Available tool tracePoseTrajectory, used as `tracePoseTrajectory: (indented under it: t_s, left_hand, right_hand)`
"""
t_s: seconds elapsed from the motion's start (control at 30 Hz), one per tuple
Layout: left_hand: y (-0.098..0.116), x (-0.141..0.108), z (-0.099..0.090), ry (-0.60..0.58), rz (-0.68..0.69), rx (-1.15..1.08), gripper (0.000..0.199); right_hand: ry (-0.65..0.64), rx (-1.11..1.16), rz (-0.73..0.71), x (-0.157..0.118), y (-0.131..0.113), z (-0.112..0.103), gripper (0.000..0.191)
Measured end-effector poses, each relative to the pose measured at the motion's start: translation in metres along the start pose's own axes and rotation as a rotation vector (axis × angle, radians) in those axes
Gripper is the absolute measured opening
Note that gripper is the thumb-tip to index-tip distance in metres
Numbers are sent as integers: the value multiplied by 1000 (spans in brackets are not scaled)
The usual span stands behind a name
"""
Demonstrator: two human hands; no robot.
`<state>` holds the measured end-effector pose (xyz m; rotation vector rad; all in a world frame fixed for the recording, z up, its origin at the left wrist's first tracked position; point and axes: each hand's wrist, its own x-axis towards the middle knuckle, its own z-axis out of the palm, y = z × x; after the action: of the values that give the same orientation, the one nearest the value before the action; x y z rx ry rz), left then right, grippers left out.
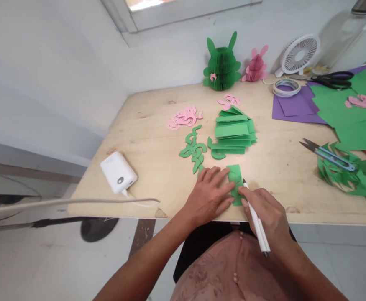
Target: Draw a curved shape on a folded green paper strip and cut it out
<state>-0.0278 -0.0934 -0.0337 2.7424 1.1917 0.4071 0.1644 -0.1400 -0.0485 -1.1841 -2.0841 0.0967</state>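
Forearms (157,255): reaching in from near left and near right, converging on the green strip (236,197)
Right hand (269,213): curled narrow around the white pen (258,225), fingertips touching the strip's right edge
White pen: slanted, dark tip down beside that edge
Left hand (208,192): palm down, fingers partly spread, touching the strip's left side
Green strip: flat near the table's (151,146) near edge, bearing a curved line
Farther: green cutouts (197,150) left, folded green paper (233,130) right
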Motion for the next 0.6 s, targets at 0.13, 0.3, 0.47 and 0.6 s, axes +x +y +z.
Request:
tracePoseTrajectory:
  t_s: [0.13, 0.3, 0.47, 0.6]
  left_hand:
    - [0, 0, -1, 0, 0, 6, 33]
    - [0, 0, -1, -6, 0, 12, 33]
    - [1, 0, -2, -18, -2, 18, 33]
    - [1, 0, -1, -17, -5, 17, 33]
  right_hand:
    - [4, -1, -4, 0, 1, 1, 36]
    - [23, 0, -16, 0, 1, 1, 37]
    - [9, 5, 3, 0, -1, 0, 37]
    - [30, -10, -20, 1, 0, 0, 37]
